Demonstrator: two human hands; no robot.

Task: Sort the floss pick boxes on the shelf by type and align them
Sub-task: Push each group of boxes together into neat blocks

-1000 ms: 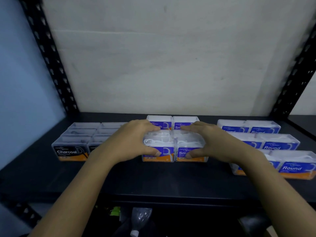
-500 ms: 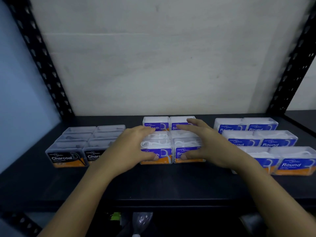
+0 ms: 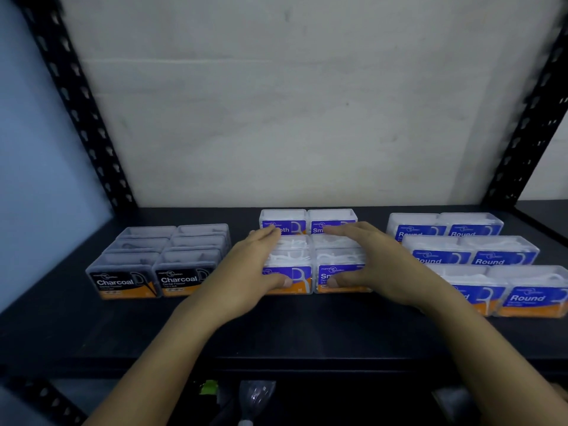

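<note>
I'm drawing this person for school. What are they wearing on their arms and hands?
Nothing at all! The left hand and right hand are bare: no gloves, rings, watch or bracelet that I can see. The left forearm and right forearm are bare too, with no sleeves showing anywhere in the picture.

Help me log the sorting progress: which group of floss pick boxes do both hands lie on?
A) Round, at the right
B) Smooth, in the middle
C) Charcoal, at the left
B: the left hand and right hand lie over the front Smooth boxes in the middle, with the Charcoal boxes off to the left and the Round boxes to the right.
</note>
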